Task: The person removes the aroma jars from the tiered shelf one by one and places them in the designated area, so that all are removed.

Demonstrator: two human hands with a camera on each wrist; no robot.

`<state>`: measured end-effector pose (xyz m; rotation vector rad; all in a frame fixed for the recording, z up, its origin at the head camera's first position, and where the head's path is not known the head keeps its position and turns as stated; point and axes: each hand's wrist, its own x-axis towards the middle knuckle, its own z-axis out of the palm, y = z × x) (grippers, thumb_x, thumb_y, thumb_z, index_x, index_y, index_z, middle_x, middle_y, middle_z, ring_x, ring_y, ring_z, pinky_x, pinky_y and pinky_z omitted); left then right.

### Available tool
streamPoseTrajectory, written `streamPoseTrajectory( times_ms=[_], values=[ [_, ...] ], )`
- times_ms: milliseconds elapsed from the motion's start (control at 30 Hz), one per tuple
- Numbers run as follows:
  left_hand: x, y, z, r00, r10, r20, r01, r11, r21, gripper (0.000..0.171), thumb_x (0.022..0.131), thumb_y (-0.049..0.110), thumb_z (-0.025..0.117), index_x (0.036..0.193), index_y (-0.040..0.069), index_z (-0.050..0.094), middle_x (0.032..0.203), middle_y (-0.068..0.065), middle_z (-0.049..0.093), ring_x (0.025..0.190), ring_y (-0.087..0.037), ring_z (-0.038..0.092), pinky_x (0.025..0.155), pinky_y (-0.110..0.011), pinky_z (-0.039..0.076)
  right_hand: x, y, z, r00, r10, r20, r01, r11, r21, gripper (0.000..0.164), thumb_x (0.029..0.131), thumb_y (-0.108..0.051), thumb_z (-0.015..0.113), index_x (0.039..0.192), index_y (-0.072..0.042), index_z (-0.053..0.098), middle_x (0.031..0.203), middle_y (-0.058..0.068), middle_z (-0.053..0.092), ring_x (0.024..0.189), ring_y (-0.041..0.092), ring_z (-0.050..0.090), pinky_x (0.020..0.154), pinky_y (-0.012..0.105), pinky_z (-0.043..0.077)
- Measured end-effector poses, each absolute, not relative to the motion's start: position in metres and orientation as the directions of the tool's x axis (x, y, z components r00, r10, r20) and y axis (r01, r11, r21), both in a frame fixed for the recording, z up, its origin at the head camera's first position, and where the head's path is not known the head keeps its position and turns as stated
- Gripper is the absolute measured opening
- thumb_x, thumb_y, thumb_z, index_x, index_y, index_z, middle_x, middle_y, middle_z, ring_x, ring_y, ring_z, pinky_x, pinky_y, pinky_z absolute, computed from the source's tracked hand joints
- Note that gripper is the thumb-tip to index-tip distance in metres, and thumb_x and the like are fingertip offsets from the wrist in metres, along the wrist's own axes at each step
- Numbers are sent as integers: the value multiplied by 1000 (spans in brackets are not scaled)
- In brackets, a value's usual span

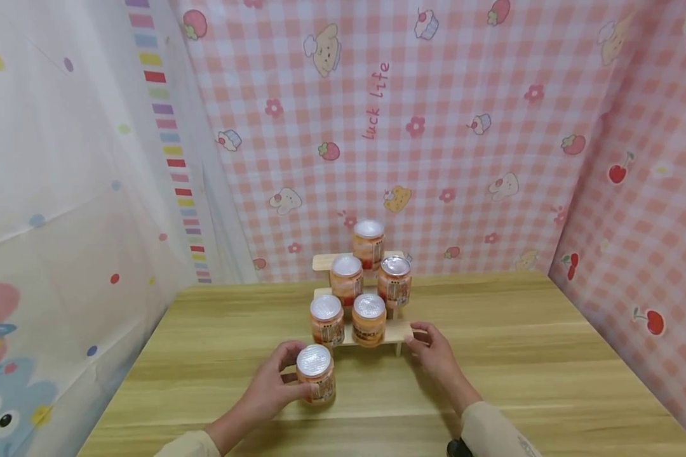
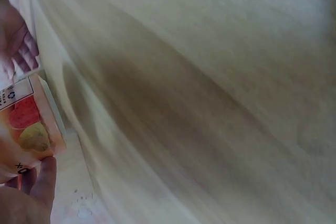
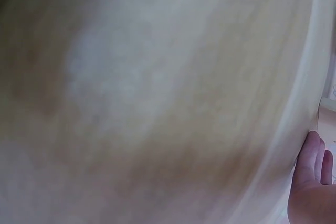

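In the head view my left hand point(image 1: 273, 383) grips an orange-labelled can point(image 1: 316, 376) with a silver lid, thumb in front and fingers behind. This can stands upright, just in front and left of a small wooden tiered shelf point(image 1: 399, 331). The left wrist view shows fruit pictures on the label of the held can point(image 2: 34, 124). At the right end of the shelf's lowest step, my right hand point(image 1: 434, 352) touches the wood with its fingertips. Its fingers point(image 3: 311, 156) look fairly straight in the right wrist view.
On the shelf stand matching cans: one can point(image 1: 368, 246) on top, a left can point(image 1: 347, 279) and right can point(image 1: 395, 282) in the middle, and two on the lowest step, left can point(image 1: 327, 322) and right can point(image 1: 369, 322). Behind the wooden table point(image 1: 491, 330) hangs a checked cloth point(image 1: 463, 158).
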<state>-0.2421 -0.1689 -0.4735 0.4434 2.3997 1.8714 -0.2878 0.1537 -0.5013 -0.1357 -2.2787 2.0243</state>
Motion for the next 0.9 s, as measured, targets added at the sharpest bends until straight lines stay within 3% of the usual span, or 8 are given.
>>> streamPoseTrajectory(
  times_ms=[567,900],
  values=[
    [-248,-152,-487,-938,317,143,220,221,950,65,73,4,87,128,3,51,123,-15,59,120,-36,53,96,-46,49,-291,153,-495,-993,118,17,-3,119,-993,32,97,4,56,128,11,49,122,39,54,99,36,64,74,45,57],
    [-248,-148,-492,-934,326,148,233,239,943,65,74,4,86,128,4,50,123,-13,58,121,-34,52,97,-46,47,-288,155,-500,-993,118,-7,23,131,-991,32,97,2,57,128,9,50,123,37,54,100,35,64,75,44,57]
  ],
)
